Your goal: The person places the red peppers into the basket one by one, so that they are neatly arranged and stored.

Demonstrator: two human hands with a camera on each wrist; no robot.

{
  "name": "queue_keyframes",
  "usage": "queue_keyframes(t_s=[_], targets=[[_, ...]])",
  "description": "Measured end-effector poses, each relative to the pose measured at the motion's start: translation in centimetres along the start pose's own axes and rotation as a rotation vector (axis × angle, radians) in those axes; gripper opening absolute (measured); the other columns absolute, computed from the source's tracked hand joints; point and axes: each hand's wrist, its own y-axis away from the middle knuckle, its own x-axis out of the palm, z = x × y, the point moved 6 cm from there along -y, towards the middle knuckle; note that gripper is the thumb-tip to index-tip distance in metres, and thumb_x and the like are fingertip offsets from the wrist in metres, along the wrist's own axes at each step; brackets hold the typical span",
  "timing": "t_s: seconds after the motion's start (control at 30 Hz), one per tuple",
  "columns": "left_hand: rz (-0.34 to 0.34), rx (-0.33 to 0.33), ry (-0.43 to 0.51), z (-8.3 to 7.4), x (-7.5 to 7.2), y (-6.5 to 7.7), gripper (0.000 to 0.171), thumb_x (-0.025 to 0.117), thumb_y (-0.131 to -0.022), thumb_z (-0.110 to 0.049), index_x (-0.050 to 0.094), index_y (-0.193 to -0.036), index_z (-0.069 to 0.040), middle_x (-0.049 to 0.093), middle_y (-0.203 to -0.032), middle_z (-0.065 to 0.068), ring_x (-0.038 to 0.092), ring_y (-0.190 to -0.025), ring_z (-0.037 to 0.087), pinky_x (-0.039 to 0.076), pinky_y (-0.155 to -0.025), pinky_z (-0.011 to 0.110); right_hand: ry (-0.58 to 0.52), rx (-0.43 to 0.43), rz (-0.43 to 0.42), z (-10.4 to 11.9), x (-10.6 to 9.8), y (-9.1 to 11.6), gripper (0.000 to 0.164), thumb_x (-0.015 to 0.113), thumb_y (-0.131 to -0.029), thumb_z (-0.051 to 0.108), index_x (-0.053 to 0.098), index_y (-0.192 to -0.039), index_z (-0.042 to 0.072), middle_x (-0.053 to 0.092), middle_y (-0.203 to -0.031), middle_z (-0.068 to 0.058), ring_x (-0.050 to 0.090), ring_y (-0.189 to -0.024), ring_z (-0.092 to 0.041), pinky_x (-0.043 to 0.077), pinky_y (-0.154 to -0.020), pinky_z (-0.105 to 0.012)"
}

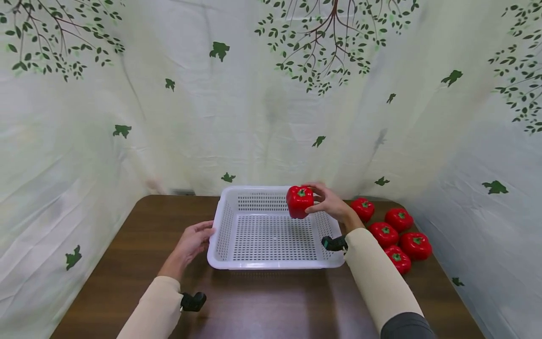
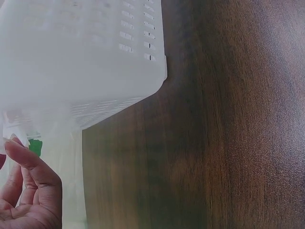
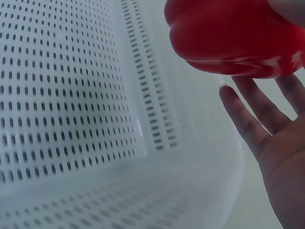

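Note:
A white perforated plastic basket (image 1: 275, 263) stands on the brown table, with no pepper lying in it. At its left rim, my left hand (image 1: 192, 242) pinches the edge between thumb and fingers; in the left wrist view the hand (image 2: 33, 191) shows at the lower left, under the basket's wall (image 2: 81, 62). Over the back right part of the basket, my right hand (image 1: 328, 202) holds a red bell pepper (image 1: 299, 202), green stem upward. The right wrist view shows this pepper (image 3: 228, 38) above the basket floor, fingers (image 3: 248, 119) around its far side.
Several more red bell peppers (image 1: 383, 234) sit grouped on the table right of the basket, beside my right forearm. Behind the table (image 1: 262, 306) hangs a pale curtain (image 1: 262, 117) with a leaf print. Dark wrist cameras (image 1: 193, 301) stick out from both sleeves.

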Motion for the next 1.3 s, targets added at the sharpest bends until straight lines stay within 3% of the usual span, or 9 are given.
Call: queue_keyframes(t_s=[0.33,0.6,0.97,1.3], targets=[[0.007,0.012,0.018,-0.1,-0.1,0.0,0.047,0.054,-0.099,-0.015,0.043,-0.14,0.005,0.063,-0.118,0.018,0.064,-0.086,0.018,0.053,-0.074,0.032,-0.036,0.037,0.041,-0.9,3.0,-2.8,0.082,0.078,-0.076,0.002,0.036,-0.145,0.014,0.043,-0.142,-0.012,0.043,-0.126,-0.035,0.049,-0.092,-0.048],[-0.006,-0.017,0.011,0.2,-0.2,0.2,0.047,0.056,-0.099,-0.019,0.045,-0.14,0.001,0.055,-0.13,0.023,0.064,-0.094,0.022,0.053,-0.082,0.036,-0.045,0.077,0.039,-1.8,5.3,-4.6,0.08,0.079,-0.074,0.002,0.04,-0.142,0.015,0.045,-0.14,-0.012,0.044,-0.126,-0.035,0.049,-0.093,-0.05],[-0.021,-0.019,0.002,0.2,-0.4,0.4,0.046,0.056,-0.099,-0.02,0.046,-0.139,0.0,0.056,-0.128,0.022,0.063,-0.094,0.023,0.052,-0.085,0.039,-0.109,0.124,0.012,-2.9,9.0,-7.0,0.073,0.077,-0.076,0.0,0.046,-0.14,0.017,0.049,-0.137,-0.009,0.048,-0.121,-0.032,0.049,-0.093,-0.046],[-0.027,-0.021,-0.006,0.3,-0.4,0.0,0.043,0.056,-0.098,-0.017,0.049,-0.137,0.0,0.061,-0.122,0.02,0.063,-0.09,0.022,0.053,-0.077,0.033,-0.117,0.139,-0.043,-4.4,11.5,-8.0,0.076,0.079,-0.075,0.002,0.047,-0.14,0.024,0.047,-0.14,-0.005,0.045,-0.126,-0.031,0.044,-0.098,-0.05]])
